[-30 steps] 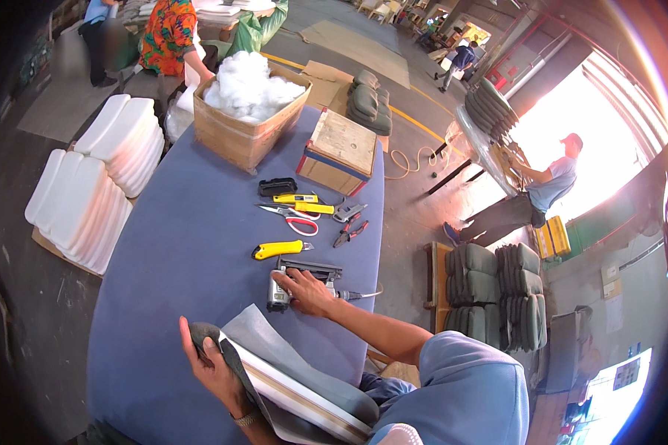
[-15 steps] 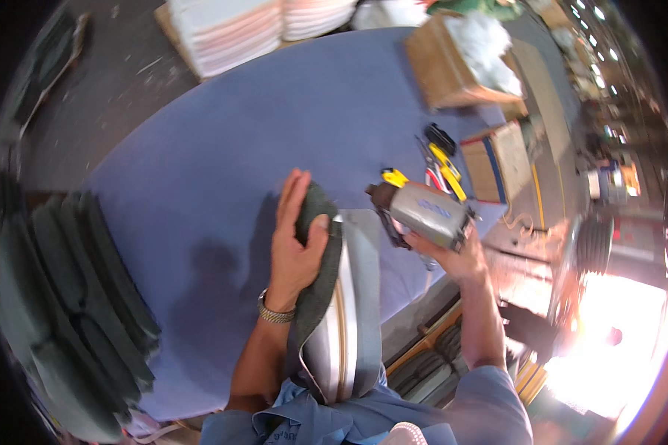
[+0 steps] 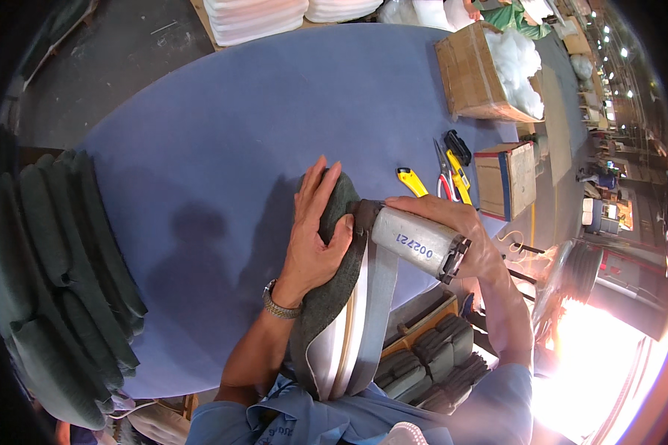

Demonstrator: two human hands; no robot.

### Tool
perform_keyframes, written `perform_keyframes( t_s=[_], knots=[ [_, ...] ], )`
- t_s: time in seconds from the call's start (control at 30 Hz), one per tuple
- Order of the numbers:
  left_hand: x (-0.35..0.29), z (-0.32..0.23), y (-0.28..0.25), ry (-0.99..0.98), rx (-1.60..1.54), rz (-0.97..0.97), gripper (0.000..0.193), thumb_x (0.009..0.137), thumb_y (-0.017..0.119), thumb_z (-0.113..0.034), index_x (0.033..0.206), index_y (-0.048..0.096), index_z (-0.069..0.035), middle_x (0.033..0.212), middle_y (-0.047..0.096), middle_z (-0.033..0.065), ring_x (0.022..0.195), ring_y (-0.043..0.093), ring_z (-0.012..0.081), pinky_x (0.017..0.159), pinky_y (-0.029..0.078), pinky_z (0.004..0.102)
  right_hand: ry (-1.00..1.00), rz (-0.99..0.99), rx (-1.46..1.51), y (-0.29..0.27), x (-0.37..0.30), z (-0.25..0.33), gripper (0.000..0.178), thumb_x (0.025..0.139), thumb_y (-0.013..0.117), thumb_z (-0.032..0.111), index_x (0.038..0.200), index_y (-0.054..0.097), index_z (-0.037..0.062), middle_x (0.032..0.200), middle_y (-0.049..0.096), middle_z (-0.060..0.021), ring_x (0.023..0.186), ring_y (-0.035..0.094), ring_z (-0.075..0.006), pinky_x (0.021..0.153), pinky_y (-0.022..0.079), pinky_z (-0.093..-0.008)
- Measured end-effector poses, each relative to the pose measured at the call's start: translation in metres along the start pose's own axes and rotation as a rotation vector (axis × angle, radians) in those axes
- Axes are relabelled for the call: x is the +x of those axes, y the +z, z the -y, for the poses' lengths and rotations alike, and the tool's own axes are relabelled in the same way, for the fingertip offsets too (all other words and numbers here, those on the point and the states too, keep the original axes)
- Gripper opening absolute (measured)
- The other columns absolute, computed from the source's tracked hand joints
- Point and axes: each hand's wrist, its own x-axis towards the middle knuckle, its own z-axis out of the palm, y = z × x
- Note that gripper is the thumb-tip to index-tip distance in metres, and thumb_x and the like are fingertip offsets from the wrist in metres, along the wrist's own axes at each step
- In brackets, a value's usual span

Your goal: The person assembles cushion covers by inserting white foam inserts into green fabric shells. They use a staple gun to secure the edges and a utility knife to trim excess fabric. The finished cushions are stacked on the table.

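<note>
Upright in front of my body stands an upholstered panel point(image 3: 324, 315) in dark green fabric, its pale inner side and a brown strip showing. My left hand point(image 3: 313, 226) is closed on its upper end, thumb on the near right side and fingers along the far left. My right hand point(image 3: 471, 230) grips a silver staple gun point(image 3: 416, 241), its fingers partly hidden behind the body. The dark nose of the gun meets the panel's upper edge, just right of my left thumb.
A blue-topped table point(image 3: 237, 111) spreads beneath. Stacked green padded pieces point(image 3: 67, 289) lie at left. At right are a yellow cutter point(image 3: 411, 181), scissors point(image 3: 444, 176), a small carton point(image 3: 506, 178) and a box of white stuffing point(image 3: 471, 74). More dark padded pieces point(image 3: 430, 363) sit below the table edge.
The staple gun has moved left and turned, its nose now against the panel's upper edge. My left hand still holds the panel. The whole view has shifted a little.
</note>
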Motion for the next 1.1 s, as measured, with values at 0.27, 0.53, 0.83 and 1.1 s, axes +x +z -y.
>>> perform_keyframes(
  t_s=[0.27, 0.53, 0.83, 1.1],
  knots=[
    [0.002, -0.004, -0.001, 0.004, 0.075, -0.006, 0.073, 0.089, 0.059, -0.003, 0.159, 0.039, -0.007, 0.168, 0.03, 0.018, 0.156, 0.028, 0.0344, 0.125, 0.025, 0.0458, 0.024, 0.085, -0.059, -0.005, 0.01, 0.005, 0.073, 0.069, 0.081, 0.011, 0.139, 0.063, 0.0027, 0.126, 0.071, -0.0168, 0.111, 0.071, -0.0335, 0.099, 0.054, -0.0403],
    [0.001, 0.005, 0.0, 0.027, 0.039, 0.017, 0.074, 0.092, 0.06, -0.012, 0.161, 0.035, -0.011, 0.169, 0.026, 0.0179, 0.157, 0.019, 0.0428, 0.122, 0.014, 0.0633, 0.027, 0.209, -0.217, -0.015, 0.027, 0.003, 0.086, 0.059, 0.085, 0.005, 0.142, 0.062, 0.0122, 0.131, 0.07, -0.011, 0.112, 0.069, -0.0326, 0.092, 0.058, -0.0394],
    [0.006, 0.008, -0.012, 0.018, 0.033, 0.028, 0.075, 0.091, 0.06, -0.014, 0.162, 0.036, -0.014, 0.168, 0.027, 0.0189, 0.156, 0.018, 0.0472, 0.12, 0.013, 0.0706, -0.094, 0.122, -0.406, 0.006, 0.027, 0.005, 0.082, 0.066, 0.083, 0.013, 0.144, 0.059, 0.0157, 0.111, 0.07, -0.0076, 0.094, 0.072, -0.0303, 0.08, 0.059, -0.039],
    [0.012, 0.013, -0.009, 0.139, 0.038, 0.056, 0.069, 0.098, 0.06, -0.023, 0.159, 0.036, -0.002, 0.164, 0.034, 0.0231, 0.153, 0.03, 0.0415, 0.124, 0.023, 0.0545, -0.179, 0.167, -0.204, -0.009, 0.034, -0.003, 0.083, 0.064, 0.088, 0.017, 0.142, 0.057, 0.0135, 0.119, 0.069, -0.0105, 0.105, 0.069, -0.0366, 0.086, 0.056, -0.0464]
  ],
)
